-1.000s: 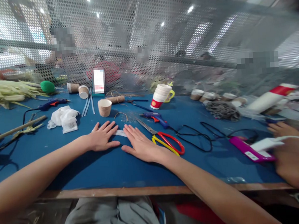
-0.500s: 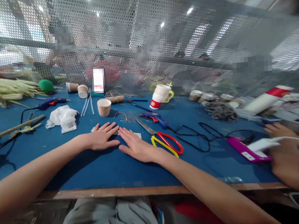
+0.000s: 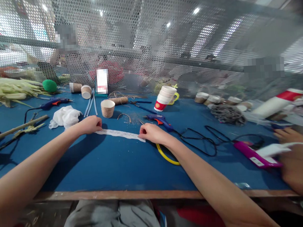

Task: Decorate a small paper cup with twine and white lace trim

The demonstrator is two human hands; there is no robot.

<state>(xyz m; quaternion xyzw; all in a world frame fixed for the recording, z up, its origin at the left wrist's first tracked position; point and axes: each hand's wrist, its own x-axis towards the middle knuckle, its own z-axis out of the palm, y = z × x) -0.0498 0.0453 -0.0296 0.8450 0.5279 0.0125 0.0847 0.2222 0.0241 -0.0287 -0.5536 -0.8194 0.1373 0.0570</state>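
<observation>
A strip of white lace ribbon (image 3: 119,133) lies stretched flat on the blue table (image 3: 105,164). My left hand (image 3: 90,124) is closed and pinches its left end. My right hand (image 3: 152,132) is closed and pinches its right end. My right forearm lies over the scissors with red and yellow handles (image 3: 165,156), so only a yellow loop shows. A twine-wrapped paper cup (image 3: 107,108) stands just behind the ribbon.
A blue glue gun (image 3: 159,120) with a black cord (image 3: 204,141) lies right of my right hand. White cloth (image 3: 65,117), sticks, stacked cups (image 3: 164,97) and twine lie behind. A perforated metal screen (image 3: 162,41) backs the table. Another person's hand (image 3: 297,168) holds a phone at right.
Both hands lay flat and open over the ribbon, close together. They have closed on its ends and moved apart, pulling the lace out straight.
</observation>
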